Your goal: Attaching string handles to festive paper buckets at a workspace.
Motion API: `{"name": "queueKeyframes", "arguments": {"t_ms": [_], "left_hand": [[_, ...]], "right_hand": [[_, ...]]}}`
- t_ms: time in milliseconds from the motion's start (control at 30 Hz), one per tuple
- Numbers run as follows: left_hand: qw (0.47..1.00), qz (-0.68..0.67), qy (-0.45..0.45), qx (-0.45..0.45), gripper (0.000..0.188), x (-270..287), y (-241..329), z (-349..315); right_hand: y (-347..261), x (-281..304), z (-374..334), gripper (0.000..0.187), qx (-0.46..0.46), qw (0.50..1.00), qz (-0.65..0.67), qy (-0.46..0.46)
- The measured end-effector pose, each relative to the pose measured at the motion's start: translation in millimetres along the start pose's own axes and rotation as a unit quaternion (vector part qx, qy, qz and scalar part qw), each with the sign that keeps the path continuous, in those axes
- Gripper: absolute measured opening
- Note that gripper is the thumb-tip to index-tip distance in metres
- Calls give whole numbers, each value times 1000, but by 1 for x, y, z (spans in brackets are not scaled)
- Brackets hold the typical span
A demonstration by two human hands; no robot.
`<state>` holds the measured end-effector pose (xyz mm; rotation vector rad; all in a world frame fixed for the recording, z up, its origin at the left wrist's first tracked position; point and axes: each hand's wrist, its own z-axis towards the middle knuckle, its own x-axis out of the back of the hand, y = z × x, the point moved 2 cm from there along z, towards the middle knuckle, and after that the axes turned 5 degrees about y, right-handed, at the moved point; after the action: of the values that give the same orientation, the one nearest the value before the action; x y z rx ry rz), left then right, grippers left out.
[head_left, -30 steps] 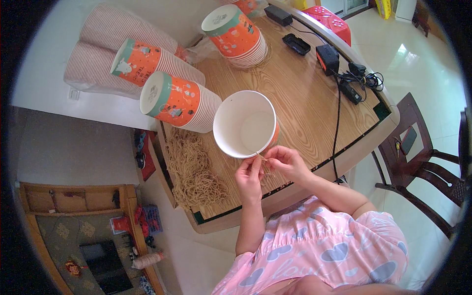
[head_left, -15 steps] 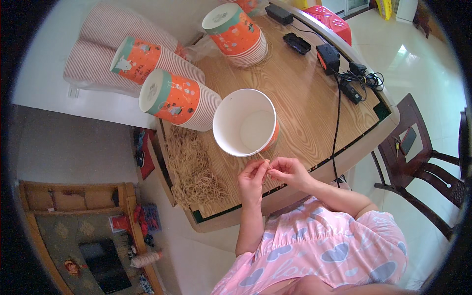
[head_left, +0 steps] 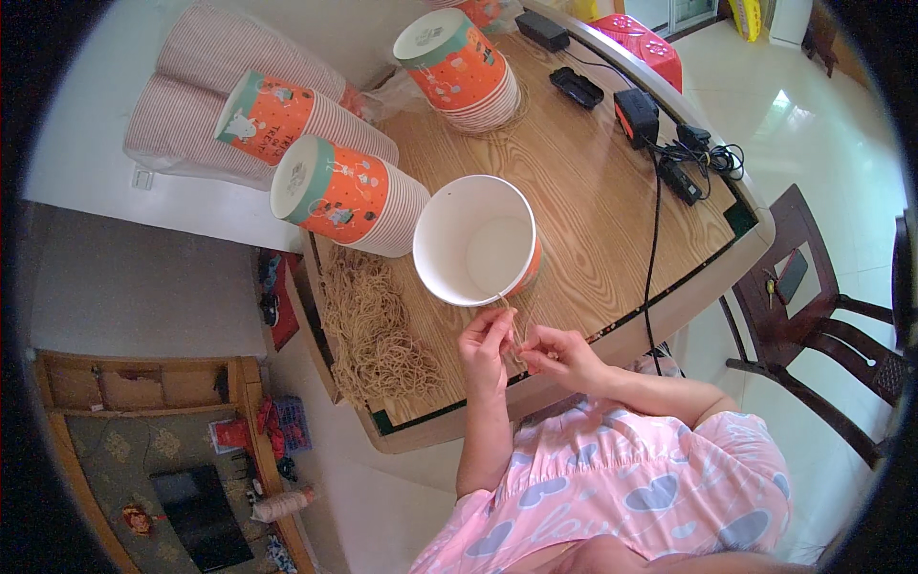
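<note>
Both hands pinch 1 thin tan string at the near rim of the open paper cup (head_left: 478, 241): left hand (head_left: 486, 344), right hand (head_left: 559, 356). It seems only partly fastened; the string pile (head_left: 373, 325) at left remains.

Home, prob. living/dining rm used for piecework. Evidence: wooden dining-type surface (head_left: 612, 201) w/ dark wood chair (head_left: 813, 325) beside it, glossy tiled floor (head_left: 822, 143), low cabinet w/ TV (head_left: 196, 512) and clutter on the left. Person in pink pyjama-style top (head_left: 631, 488). Stacks of paper cups (head_left: 344, 196) + pile of tan strings (head_left: 373, 330) on surface; charger, cables (head_left: 688, 167) too.
</note>
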<state>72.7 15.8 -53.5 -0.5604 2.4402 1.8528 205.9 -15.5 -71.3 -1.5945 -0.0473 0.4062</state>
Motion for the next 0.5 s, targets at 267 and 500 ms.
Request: {"name": "queueKeyframes", "arguments": {"t_ms": [267,500], "left_hand": [[998,-47,29,18,8,-4,1,8],[993,-108,21,30,10,-8,3,11]], "right_hand": [[-5,-3,-8,9,21,999,-31,-2],[-19,-4,-16,8,5,999,-44,-6]]}}
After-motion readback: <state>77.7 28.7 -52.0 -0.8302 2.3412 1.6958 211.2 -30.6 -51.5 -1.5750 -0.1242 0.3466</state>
